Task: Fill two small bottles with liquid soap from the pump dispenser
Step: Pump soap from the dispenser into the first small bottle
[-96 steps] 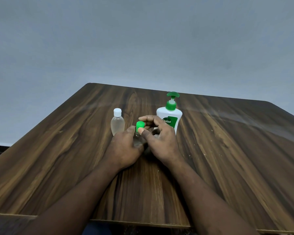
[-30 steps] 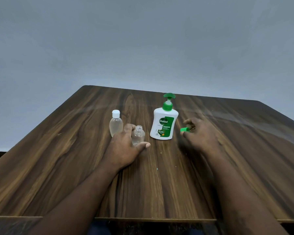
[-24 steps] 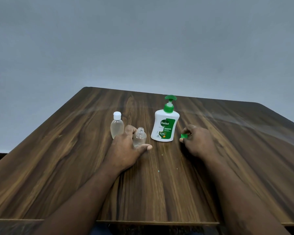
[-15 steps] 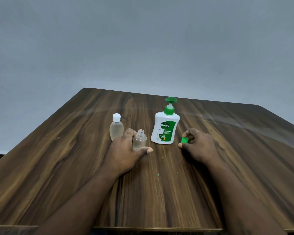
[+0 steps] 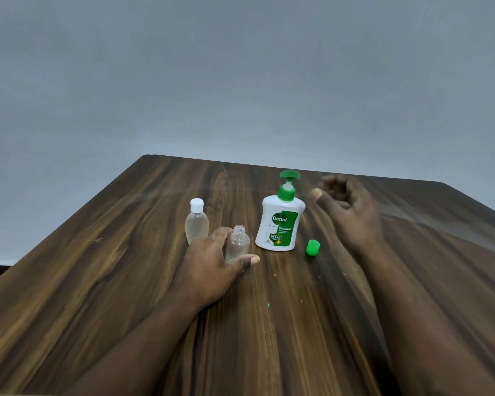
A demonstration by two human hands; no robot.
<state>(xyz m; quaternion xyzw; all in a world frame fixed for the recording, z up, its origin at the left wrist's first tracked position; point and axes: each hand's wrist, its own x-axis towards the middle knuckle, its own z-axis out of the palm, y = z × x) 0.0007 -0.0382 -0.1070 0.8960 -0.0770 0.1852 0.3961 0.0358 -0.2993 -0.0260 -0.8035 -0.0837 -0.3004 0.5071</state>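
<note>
A white pump dispenser (image 5: 280,224) with a green pump head stands upright mid-table. Left of it, my left hand (image 5: 212,267) grips a small clear bottle (image 5: 237,245) whose neck is uncapped. Its green cap (image 5: 312,247) lies on the wood just right of the dispenser's base. Further left stands a second small clear bottle (image 5: 196,222) with a white cap on. My right hand (image 5: 346,210) hovers right of the dispenser at pump height, blurred, fingers loosely curled and holding nothing.
Everything sits on a dark wood-grain table (image 5: 126,281) that meets a plain grey wall at its far edge. A few tiny specks lie on the wood near the middle.
My right hand set the green cap down beside the dispenser, let it go and rose toward the pump. My left hand still holds the uncapped bottle in place.
</note>
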